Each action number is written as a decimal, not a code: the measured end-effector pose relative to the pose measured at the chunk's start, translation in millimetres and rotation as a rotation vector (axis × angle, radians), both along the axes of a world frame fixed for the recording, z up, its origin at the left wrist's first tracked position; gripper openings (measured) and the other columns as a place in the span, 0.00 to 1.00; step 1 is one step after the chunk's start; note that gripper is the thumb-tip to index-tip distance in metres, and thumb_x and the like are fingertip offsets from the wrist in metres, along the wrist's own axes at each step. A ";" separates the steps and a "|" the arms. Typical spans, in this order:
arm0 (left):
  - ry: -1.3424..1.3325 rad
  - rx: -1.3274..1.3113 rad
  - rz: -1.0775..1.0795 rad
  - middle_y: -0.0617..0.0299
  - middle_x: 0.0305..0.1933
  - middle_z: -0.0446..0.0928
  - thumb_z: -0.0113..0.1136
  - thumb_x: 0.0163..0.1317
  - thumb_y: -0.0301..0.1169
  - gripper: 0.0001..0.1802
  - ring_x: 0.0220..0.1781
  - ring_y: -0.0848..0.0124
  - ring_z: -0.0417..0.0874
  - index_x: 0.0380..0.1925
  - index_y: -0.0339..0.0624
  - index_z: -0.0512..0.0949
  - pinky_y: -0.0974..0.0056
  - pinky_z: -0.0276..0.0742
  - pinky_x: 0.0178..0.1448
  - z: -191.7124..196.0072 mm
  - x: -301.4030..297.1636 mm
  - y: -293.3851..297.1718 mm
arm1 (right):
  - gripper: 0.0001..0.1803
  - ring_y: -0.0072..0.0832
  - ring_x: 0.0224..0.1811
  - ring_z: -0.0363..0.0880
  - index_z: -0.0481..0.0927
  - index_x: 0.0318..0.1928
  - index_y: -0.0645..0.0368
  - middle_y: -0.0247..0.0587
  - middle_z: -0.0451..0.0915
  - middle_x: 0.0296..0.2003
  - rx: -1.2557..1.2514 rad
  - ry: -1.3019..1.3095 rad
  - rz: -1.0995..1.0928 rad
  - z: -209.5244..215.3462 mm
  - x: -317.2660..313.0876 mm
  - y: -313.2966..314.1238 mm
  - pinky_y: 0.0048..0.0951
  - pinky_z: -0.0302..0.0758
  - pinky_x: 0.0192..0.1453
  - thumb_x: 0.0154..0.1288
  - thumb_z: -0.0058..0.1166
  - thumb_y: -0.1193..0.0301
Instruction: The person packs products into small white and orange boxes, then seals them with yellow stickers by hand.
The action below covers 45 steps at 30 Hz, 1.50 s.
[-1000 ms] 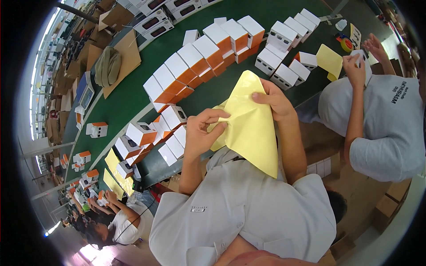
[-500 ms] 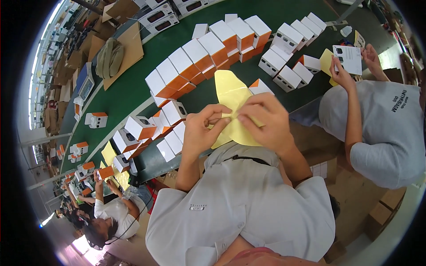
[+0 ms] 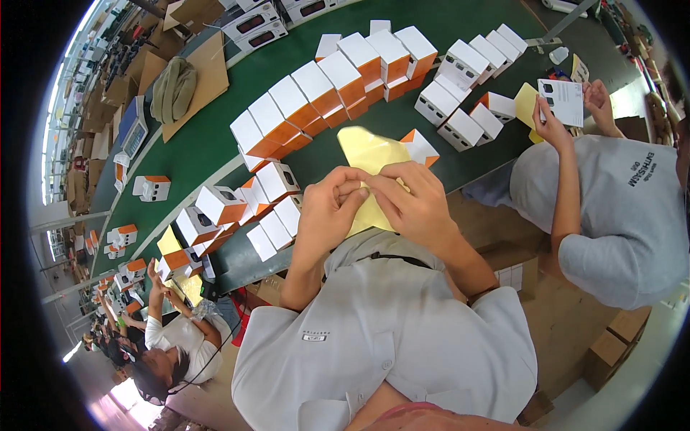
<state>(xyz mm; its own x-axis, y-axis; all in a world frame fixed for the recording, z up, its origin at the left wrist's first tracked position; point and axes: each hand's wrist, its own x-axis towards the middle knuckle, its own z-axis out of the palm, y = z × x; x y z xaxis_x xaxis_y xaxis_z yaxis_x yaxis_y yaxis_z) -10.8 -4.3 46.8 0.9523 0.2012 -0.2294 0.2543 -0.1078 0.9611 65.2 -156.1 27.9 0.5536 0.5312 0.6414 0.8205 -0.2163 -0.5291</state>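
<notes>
A limp, glossy yellow sheet (image 3: 370, 151) hangs in front of my waist at the table's edge. My left hand (image 3: 329, 205) pinches it between thumb and forefinger, the other fingers curled in. My right hand (image 3: 417, 197) is closed against the same spot, its thumb and forefinger pressed on the sheet and meeting the left fingertips. What lies right between the fingertips is too small to make out. Just beyond my right hand a white and orange box (image 3: 420, 147) rests on the table, partly covered by the sheet.
Rows of white and orange boxes (image 3: 309, 100) stand on the green table (image 3: 215, 144). More boxes (image 3: 262, 215) sit at left and white ones (image 3: 460, 100) at right. A co-worker (image 3: 596, 208) at right holds a white box (image 3: 564, 100); another (image 3: 187, 337) sits at lower left.
My right hand has come in to meet the left fingertips and no longer blurs. The yellow sheet's top has sunk and folded over. The co-worker at lower left has shifted their hands.
</notes>
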 end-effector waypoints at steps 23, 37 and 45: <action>-0.153 0.266 0.035 0.53 0.29 0.83 0.58 0.62 0.21 0.07 0.29 0.76 0.81 0.38 0.33 0.70 0.73 0.74 0.31 -2.3 9.3 -14.0 | 0.07 0.35 0.30 0.78 0.78 0.33 0.58 0.37 0.75 0.30 0.093 0.243 -0.072 1.5 0.5 -5.4 0.32 0.75 0.32 0.53 0.61 0.79; -0.021 -0.132 0.091 0.73 0.19 0.68 0.50 0.70 0.30 0.08 0.20 0.86 0.64 0.40 0.37 0.74 0.77 0.60 0.25 -18.3 12.5 -10.4 | 0.08 0.33 0.29 0.76 0.79 0.33 0.59 0.35 0.74 0.31 0.086 -0.053 -0.167 -21.9 -3.5 -3.8 0.30 0.73 0.30 0.50 0.62 0.80; -0.098 0.256 0.471 0.70 0.30 0.75 0.57 0.61 0.22 0.04 0.29 0.84 0.71 0.36 0.41 0.75 0.76 0.67 0.33 -53.8 2.5 43.7 | 0.05 0.42 0.48 0.75 0.76 0.31 0.60 0.46 0.75 0.42 0.328 0.479 -0.106 -44.8 -14.1 -28.4 0.36 0.72 0.54 0.54 0.59 0.77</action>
